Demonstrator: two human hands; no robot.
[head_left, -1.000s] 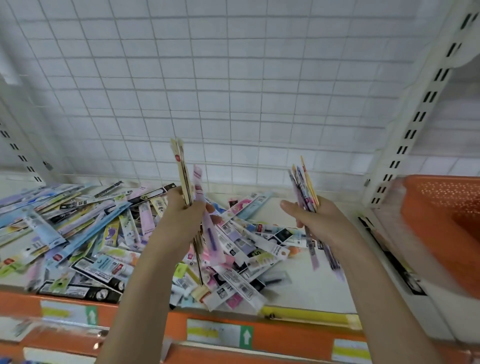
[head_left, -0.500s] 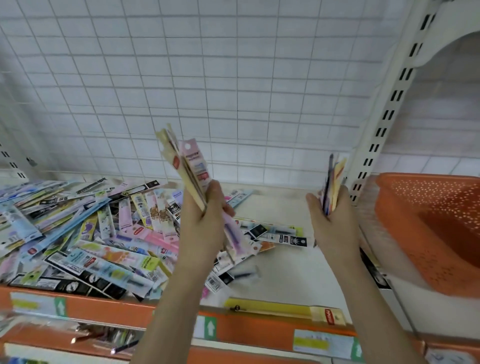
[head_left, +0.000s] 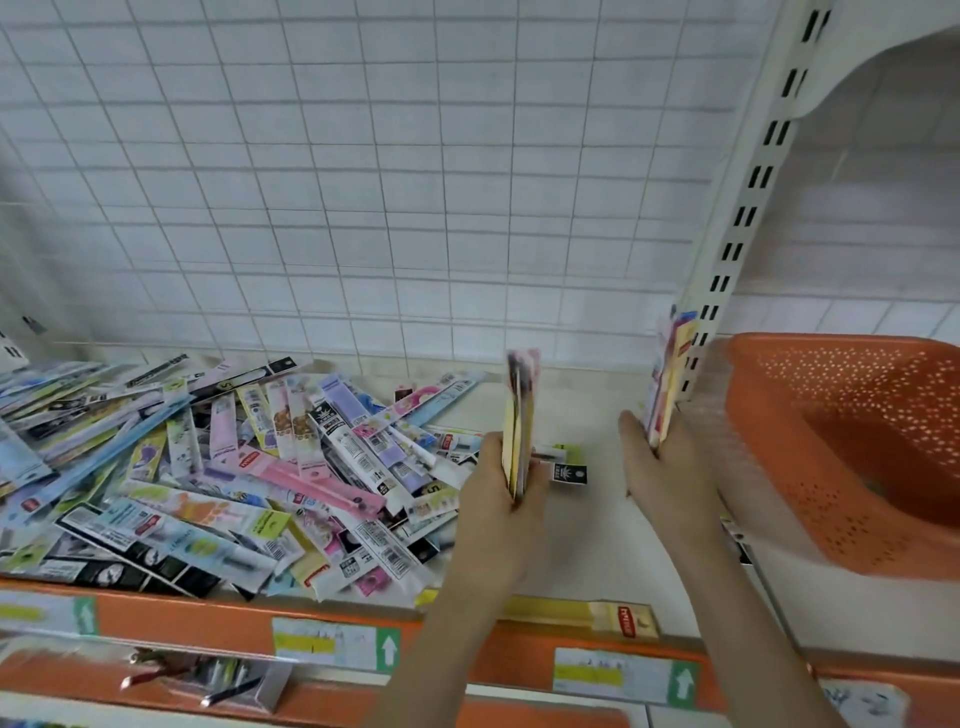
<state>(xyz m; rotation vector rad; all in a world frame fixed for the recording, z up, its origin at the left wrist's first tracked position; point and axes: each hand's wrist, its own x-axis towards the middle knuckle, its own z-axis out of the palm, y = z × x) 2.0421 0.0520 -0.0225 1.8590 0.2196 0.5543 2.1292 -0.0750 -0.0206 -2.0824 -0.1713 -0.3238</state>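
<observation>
Head view looks down on a white shelf (head_left: 587, 525) with an orange front edge. The left grip (head_left: 498, 519) is a little right of the picture centre and below it. Its fingers are curled around the left bundle (head_left: 519, 415), a stack of long flat packets that stands upright and is seen from its thin edge; the top of it is blurred.

The right grip (head_left: 670, 473) is at 3 o'clock from the left one, near it but apart. It is closed around the right bundle (head_left: 670, 374), which is also upright. The top of this bundle shows in front of the slotted post (head_left: 748, 208). I cannot tell whether the lower ends of the bundles touch the shelf.

At 9 o'clock from the left grip a pile of packets (head_left: 234, 467) lies loose on the shelf, and its nearest packets are just beside the fingers. At 3 o'clock from the right grip is an orange basket (head_left: 857, 441) with small holes, just beside that grip. At 12 o'clock a white wire grid (head_left: 363, 182) closes the back of the shelf. At 6 o'clock price labels (head_left: 332, 642) with green arrows sit on the front edge, and a yellow packet (head_left: 566, 610) lies along the rim between the forearms.
</observation>
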